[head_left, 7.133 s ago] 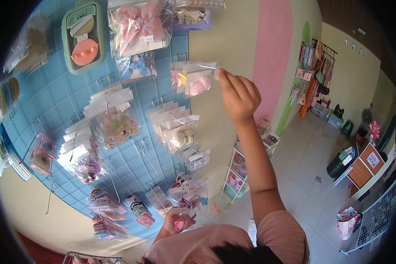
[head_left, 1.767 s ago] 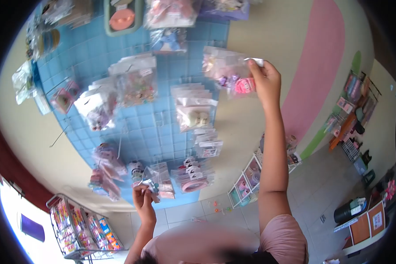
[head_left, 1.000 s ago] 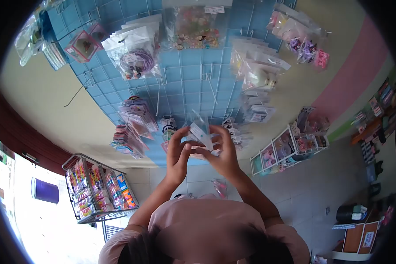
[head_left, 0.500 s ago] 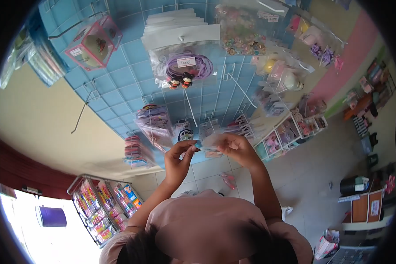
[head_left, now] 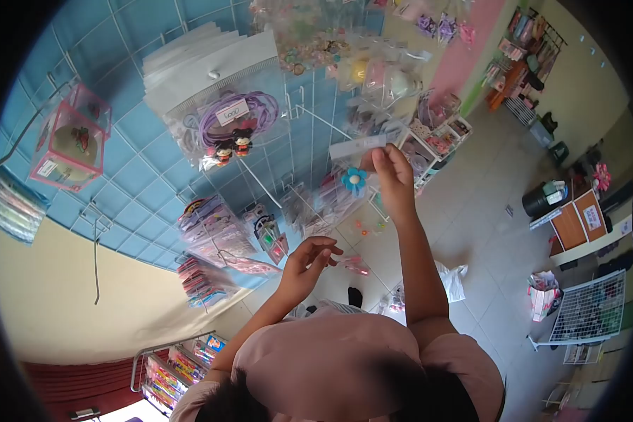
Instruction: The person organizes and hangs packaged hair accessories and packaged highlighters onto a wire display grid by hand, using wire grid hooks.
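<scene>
My right hand [head_left: 394,176] is raised in front of the display grid and pinches a small clear packet by its white header [head_left: 352,148]. A blue flower [head_left: 354,181] with a pale centre shows in the packet, just below the header. My left hand [head_left: 307,267] is lower and to the left, its fingers loosely bent and the thumb apart, with nothing in it. It is nearest to the hanging packets [head_left: 221,235] on the lower part of the grid.
The blue-backed wire grid [head_left: 137,133] carries packets of purple hair ties [head_left: 235,119], a pink-edged box [head_left: 70,148] and metal hooks [head_left: 260,183]. A white shelf unit [head_left: 418,151] stands beyond my right hand. A white plastic bag [head_left: 451,280] lies on the tiled floor.
My right hand has moved up and away from the left, carrying the flower packet. My left hand has let go of the blue flower and dropped slightly. The view has turned rightward.
</scene>
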Demonstrator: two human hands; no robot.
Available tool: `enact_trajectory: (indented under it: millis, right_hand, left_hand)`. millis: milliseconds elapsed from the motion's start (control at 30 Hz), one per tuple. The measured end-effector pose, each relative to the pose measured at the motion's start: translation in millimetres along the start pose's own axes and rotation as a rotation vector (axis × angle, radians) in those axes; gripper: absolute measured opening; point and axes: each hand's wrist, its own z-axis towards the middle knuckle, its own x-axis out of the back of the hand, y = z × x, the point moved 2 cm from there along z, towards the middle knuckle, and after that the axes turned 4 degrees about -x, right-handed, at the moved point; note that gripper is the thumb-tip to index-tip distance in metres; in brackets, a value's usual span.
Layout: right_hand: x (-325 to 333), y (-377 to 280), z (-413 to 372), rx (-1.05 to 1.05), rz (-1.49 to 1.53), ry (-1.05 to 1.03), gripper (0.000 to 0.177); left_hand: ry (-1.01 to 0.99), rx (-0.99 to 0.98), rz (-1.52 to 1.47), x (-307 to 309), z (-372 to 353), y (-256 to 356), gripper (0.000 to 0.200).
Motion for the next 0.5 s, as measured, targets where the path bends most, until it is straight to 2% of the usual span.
enact_trajectory:
  millis: [367, 500]
  right_hand:
    - [-7.1, 17.2, 9.7, -0.074, 0.125, 0.175, 0.021]
    - [-17.6, 30.7, 23.4, -0.092, 0.096, 0.153, 0.022]
  left_hand:
    - [0.088, 0.163, -0.028, 33.8, -46.4, -32.5, 0.018]
    - [0.098, 0.18, -0.01, 40.4, -50.7, -37.5, 0.017]
